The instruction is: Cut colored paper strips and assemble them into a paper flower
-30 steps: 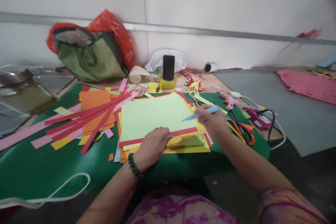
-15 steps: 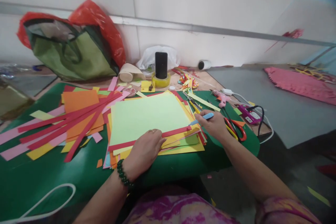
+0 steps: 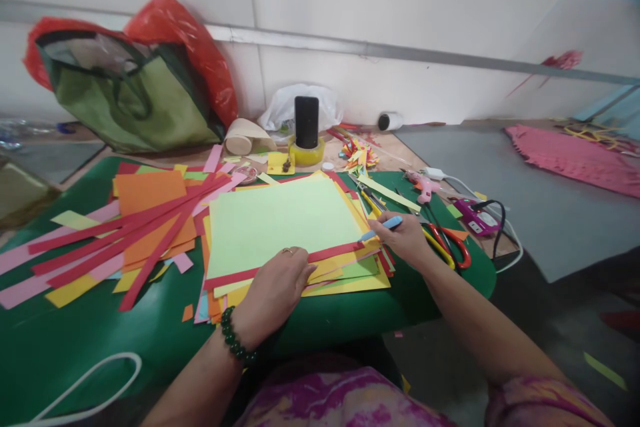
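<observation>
My left hand (image 3: 281, 280), with a ring and a dark green bead bracelet, lies on a long red paper strip (image 3: 334, 252), fingers pressed flat and holding nothing. The strip crosses the near part of a pale green sheet (image 3: 280, 213), which rests on a stack of coloured paper. In my right hand (image 3: 404, 239) is a slim light blue pen (image 3: 380, 229), pinched between thumb and fingers. Its tip meets the right end of the red strip. Red-and-yellow-handled scissors (image 3: 463, 253) and a yellow cutter knife (image 3: 371, 200) are near this hand.
Loose red, pink and orange paper strips (image 3: 150, 227) cover the table's left side. A phone (image 3: 307, 122) stands in a yellow tape roll (image 3: 306, 155). To the right are a pink glue gun (image 3: 427, 188) and a purple power socket (image 3: 477, 219). A green bag (image 3: 135, 107) is behind.
The pen's tip has shifted slightly left and down along the end of the strip, the right hand moving with it. My left hand stays on the strip. The view has tilted slightly.
</observation>
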Demonstrator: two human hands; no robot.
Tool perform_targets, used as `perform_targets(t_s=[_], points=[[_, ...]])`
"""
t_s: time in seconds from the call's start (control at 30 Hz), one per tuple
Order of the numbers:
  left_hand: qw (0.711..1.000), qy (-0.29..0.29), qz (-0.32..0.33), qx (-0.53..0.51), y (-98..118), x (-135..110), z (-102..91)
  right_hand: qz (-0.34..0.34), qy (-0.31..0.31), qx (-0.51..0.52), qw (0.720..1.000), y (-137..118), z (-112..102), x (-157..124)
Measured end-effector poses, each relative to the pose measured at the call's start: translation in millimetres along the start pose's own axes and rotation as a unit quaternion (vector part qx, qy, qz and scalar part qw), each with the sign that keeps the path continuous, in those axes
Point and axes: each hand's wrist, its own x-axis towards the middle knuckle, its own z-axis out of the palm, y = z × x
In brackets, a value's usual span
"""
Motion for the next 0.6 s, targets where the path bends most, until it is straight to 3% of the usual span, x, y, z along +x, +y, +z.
perform_targets(t_s=[0.27,0.43,0.6], points=[[1.0,-0.005,-0.008,-0.002,0.8,-0.5,1.0,0.047,0.021,0.049,0.997,7.5,-3.0,-0.8],[1.0,0.003,0.002,-0.004,-0.2,-0.9,1.8,0.074,0.087,0.073,0.991,-3.3,-12.2,-2.5],[1.0,-0.009,0.0,0.017,6.4,-3.0,1.3,0.029,0.107,0.076,0.991,-23.3,-18.3,-4.3]])
